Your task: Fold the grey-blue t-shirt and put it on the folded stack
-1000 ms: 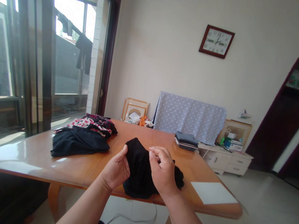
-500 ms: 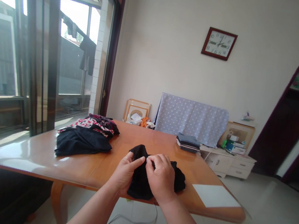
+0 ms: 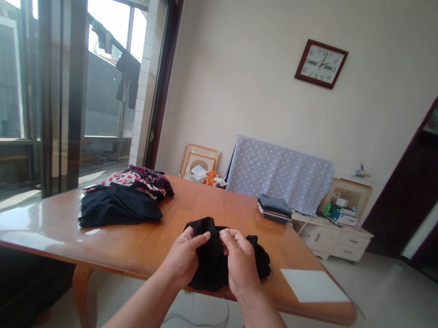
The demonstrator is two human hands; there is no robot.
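Observation:
A crumpled black garment (image 3: 213,261) lies at the near edge of the wooden table (image 3: 65,230). My left hand (image 3: 182,256) pinches its upper left part. My right hand (image 3: 240,263) grips the cloth just to the right, fingers curled into it. Both hands sit close together over the garment, which hangs slightly past the table edge.
A pile of dark and red-patterned clothes (image 3: 124,198) lies at the table's left. A folded stack (image 3: 274,207) rests at the far right side, a white sheet (image 3: 314,286) at the near right corner. A low white cabinet (image 3: 333,236) stands beyond, windows at left.
My hands have lowered the garment toward the table and drawn closer together; the raised bunch of cloth now sits flatter.

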